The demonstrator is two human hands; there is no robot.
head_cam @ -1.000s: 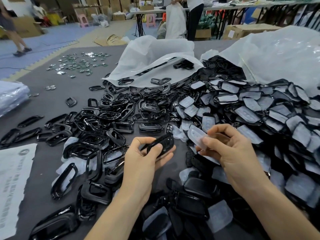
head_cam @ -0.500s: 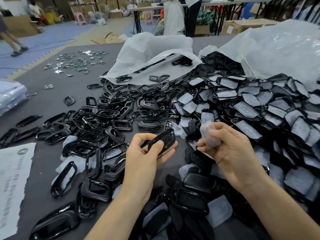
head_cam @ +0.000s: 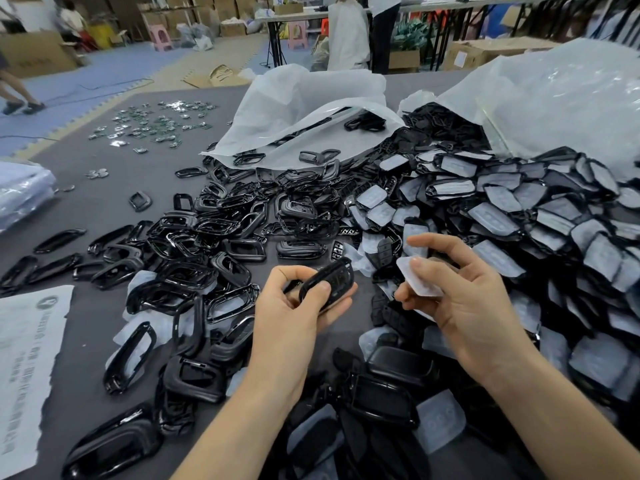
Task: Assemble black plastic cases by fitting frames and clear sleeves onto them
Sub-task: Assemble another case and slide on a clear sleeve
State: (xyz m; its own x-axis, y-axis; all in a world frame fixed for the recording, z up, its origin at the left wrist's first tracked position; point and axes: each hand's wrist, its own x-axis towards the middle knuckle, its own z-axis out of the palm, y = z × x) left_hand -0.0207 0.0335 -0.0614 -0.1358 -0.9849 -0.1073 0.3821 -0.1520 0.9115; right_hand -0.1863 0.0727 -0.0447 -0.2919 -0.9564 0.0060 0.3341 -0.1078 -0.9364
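Gripped in the left hand [head_cam: 294, 306], thumb curled over its glossy face: black case [head_cam: 329, 282], rigid, light, probably slippery. Just right of the black case, apart from it, pinched in right hand [head_cam: 460, 299] fingertips: clear sleeve [head_cam: 419, 278], thin, seemingly floppy. Best taken by the edges, not squeezed flat.

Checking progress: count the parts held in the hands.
2: a black case in the left hand, a clear sleeve pinched by the right hand. More may hide behind fingers.
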